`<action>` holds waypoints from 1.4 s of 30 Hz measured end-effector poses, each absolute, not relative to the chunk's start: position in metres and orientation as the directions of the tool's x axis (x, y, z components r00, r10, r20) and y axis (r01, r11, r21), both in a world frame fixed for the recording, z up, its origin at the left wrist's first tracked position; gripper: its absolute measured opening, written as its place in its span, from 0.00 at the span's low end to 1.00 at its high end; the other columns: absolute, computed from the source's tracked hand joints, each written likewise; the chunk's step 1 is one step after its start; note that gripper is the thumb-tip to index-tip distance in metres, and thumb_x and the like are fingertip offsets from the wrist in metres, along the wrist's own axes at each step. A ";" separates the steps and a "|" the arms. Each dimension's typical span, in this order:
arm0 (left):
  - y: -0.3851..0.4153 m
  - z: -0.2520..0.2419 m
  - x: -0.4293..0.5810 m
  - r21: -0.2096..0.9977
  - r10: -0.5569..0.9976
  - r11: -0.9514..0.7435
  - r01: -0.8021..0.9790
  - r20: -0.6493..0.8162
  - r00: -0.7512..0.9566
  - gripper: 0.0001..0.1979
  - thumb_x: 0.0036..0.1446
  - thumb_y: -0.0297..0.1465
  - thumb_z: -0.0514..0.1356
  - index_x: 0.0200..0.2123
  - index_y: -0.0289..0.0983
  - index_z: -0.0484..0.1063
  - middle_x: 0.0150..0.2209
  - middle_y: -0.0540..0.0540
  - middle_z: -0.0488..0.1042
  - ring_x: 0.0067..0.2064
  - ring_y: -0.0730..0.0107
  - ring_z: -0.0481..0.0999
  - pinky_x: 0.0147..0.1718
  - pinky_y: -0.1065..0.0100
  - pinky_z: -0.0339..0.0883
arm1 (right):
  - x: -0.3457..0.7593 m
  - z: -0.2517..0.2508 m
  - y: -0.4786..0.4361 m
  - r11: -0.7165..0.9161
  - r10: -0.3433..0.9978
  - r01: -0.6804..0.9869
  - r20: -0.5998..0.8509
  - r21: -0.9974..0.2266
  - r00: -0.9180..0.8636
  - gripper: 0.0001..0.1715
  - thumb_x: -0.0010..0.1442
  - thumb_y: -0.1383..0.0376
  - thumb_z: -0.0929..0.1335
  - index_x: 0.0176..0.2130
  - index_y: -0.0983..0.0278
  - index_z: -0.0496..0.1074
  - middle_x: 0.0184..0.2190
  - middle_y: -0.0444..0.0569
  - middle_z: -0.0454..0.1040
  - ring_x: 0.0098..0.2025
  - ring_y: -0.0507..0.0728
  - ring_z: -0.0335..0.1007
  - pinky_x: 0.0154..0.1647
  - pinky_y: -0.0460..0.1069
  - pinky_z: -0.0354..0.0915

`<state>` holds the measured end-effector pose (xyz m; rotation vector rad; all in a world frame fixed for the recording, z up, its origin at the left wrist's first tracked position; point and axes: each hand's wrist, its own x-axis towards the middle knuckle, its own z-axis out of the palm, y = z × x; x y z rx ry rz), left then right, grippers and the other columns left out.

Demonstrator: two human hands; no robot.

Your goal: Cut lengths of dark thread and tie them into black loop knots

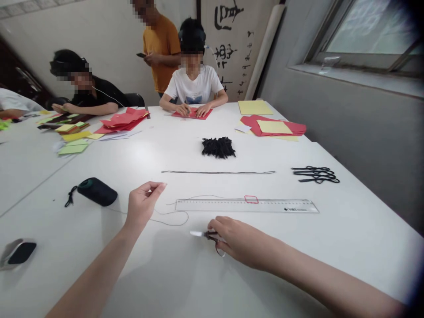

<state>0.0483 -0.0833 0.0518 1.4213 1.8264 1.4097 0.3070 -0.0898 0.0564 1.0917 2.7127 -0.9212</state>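
Fingers of the left hand [144,201] are drawn together at the tips, raised near the left end of the ruler [225,206]; whether any thread [168,225] is pinched there cannot be told. Scissors [213,236] are gripped by the right hand [240,242], with the fingers curled about the handles and the blades pointed left. The ruler is laid flat beyond the right hand, with thread run along its far edge and a small red frame [251,202] set across that edge. Between scissors and ruler, a strip of white table [281,227] is left for movement; straight dark strands [218,172] are laid beyond the ruler, and looped black cords [316,174] beyond its right end. Part of the thread from the dark spool [97,191] is hidden by the left wrist. The scissors' handles are mostly covered, and the watch [21,253] is cut off at the left edge of view.
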 end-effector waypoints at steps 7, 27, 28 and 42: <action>-0.074 0.050 0.035 0.987 0.895 0.085 -0.138 -0.137 -0.425 0.14 0.45 0.37 0.68 0.24 0.33 0.70 0.28 0.49 0.68 0.18 0.86 0.49 0.13 0.76 0.42 | 0.324 0.048 -0.104 0.645 0.584 0.595 -0.193 -0.479 -0.788 0.14 0.54 0.79 0.62 0.37 0.64 0.65 0.37 0.48 0.70 0.35 0.54 0.66 0.32 0.47 0.59; -0.075 0.054 0.034 0.957 0.871 0.086 -0.278 -0.207 -0.445 0.16 0.41 0.38 0.71 0.32 0.36 0.76 0.39 0.45 0.77 0.35 0.75 0.73 0.24 0.78 0.58 | 0.202 0.055 -0.026 0.877 0.479 0.477 0.015 -0.050 -0.878 0.12 0.59 0.76 0.60 0.42 0.71 0.68 0.40 0.58 0.68 0.42 0.60 0.64 0.33 0.50 0.62; -0.074 0.053 0.034 0.957 0.872 0.082 -0.279 -0.204 -0.444 0.16 0.40 0.38 0.71 0.32 0.36 0.76 0.38 0.45 0.77 0.35 0.75 0.72 0.25 0.78 0.58 | 0.197 0.052 -0.024 0.878 0.476 0.475 0.005 -0.053 -0.880 0.12 0.59 0.76 0.60 0.42 0.72 0.69 0.40 0.59 0.69 0.42 0.61 0.64 0.33 0.50 0.63; -0.076 0.045 0.053 0.909 0.892 -0.060 -0.413 -0.137 -0.431 0.12 0.43 0.34 0.70 0.30 0.35 0.73 0.34 0.47 0.75 0.41 0.72 0.72 0.44 0.71 0.62 | 0.198 0.058 -0.036 0.823 0.510 0.450 0.101 -0.347 -0.854 0.10 0.66 0.70 0.58 0.41 0.70 0.66 0.41 0.56 0.70 0.42 0.55 0.67 0.39 0.49 0.65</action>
